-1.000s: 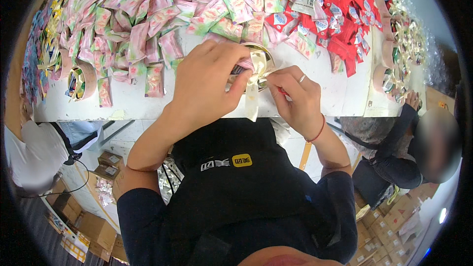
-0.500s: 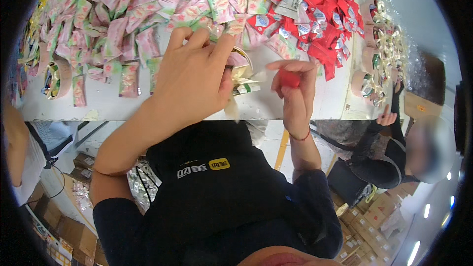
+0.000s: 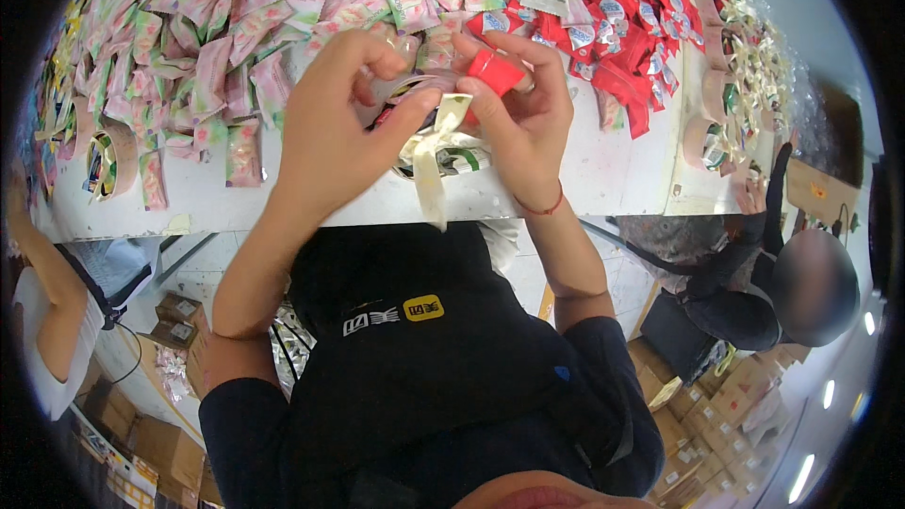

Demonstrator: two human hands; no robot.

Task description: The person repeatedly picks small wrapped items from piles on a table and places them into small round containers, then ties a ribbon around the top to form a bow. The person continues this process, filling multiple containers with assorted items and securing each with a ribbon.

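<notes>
A: Where was your left hand (image 3: 353, 123)?
B: Around the ribbon-tied container (image 3: 431, 147) over the bench (image 3: 603, 179); I couldn't tell whether it gripped. A loose hold could have tipped it.
A: And your right hand (image 3: 524, 123)?
B: It pinched a red packet (image 3: 497, 71) beside the container; snagging might have undone the ribbon (image 3: 430, 185).

Black apron (image 3: 424, 405) worn with dark sleeves (image 3: 247, 429).
The apron is marked with a yellow patch (image 3: 423, 307) and white lettering (image 3: 370, 321) (a blue spot (image 3: 562, 373), too); the right wrist (image 3: 539, 194) is ringed by a red cord (image 3: 547, 209).
</notes>
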